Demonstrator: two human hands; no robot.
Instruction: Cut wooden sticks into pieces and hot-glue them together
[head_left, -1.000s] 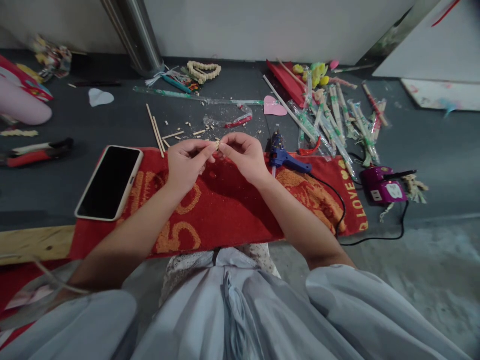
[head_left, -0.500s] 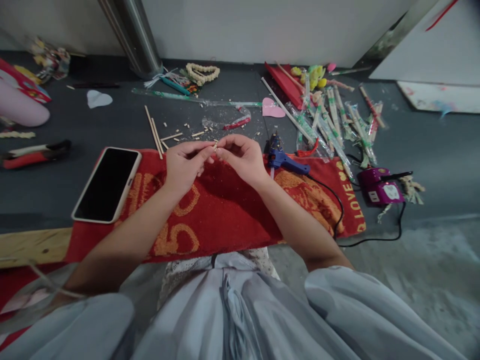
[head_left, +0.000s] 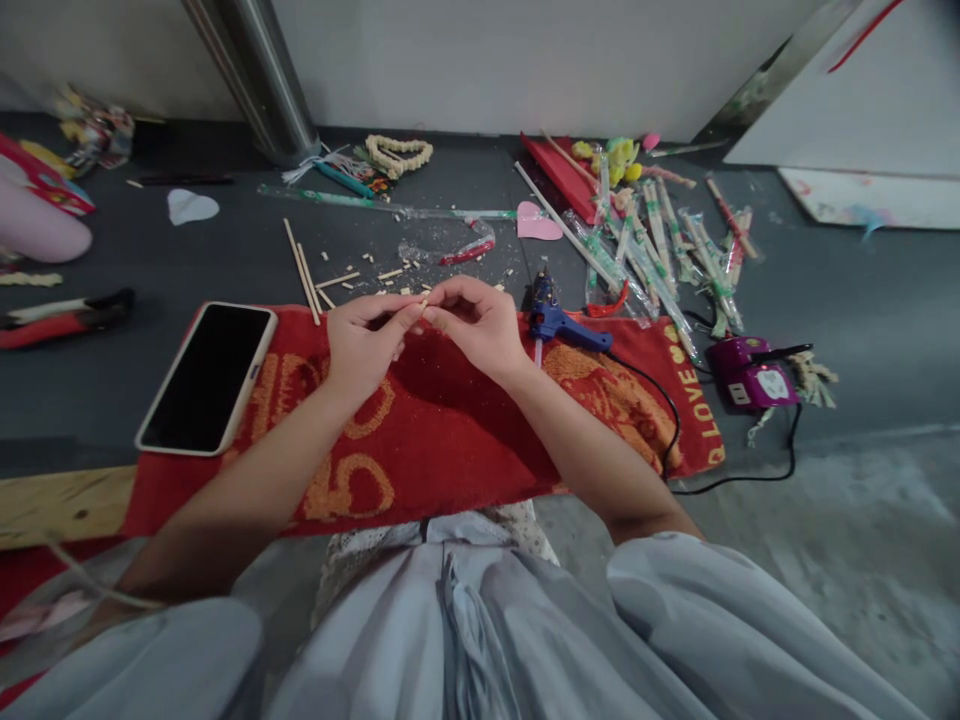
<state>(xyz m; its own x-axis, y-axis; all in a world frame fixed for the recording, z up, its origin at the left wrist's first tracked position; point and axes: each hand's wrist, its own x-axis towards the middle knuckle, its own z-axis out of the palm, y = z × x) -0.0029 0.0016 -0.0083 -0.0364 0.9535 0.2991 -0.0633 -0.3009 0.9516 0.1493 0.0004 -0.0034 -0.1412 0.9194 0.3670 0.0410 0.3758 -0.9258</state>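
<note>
Above the far edge of the red towel (head_left: 435,420), I have both hands meeting fingertip to fingertip. Left hand (head_left: 361,342) narrow, thumb and forefinger pinched; right hand (head_left: 476,328) the same, from the other side. Between them: a small pale piece (head_left: 424,304), mostly covered by the fingers, so I can't tell its exact shape.

Progress, as I judge it: partway. One heart-shaped ring (head_left: 421,152) built of similar pale pieces sits formed at the back of the table (head_left: 247,255). The piece in hand isn't joined to anything I can see. Loose bits (head_left: 390,274) lie scattered just beyond the hands, and uncut-looking sticks (head_left: 301,272) rest left of them, so material remains. Glue gun (head_left: 553,322) lies right of the right hand, untouched, a clear glue stick poking from its back end.

Containers: clear wrappers (head_left: 661,235) heaped at right, sticks visible inside many of them. A crumpled wrapper (head_left: 454,248) straight ahead has something red in or against it, can't tell which. Long green-printed wrapper (head_left: 337,199) across the back: contents unclear. Red packet (head_left: 564,178) behind the heap: can't see inside.
</note>
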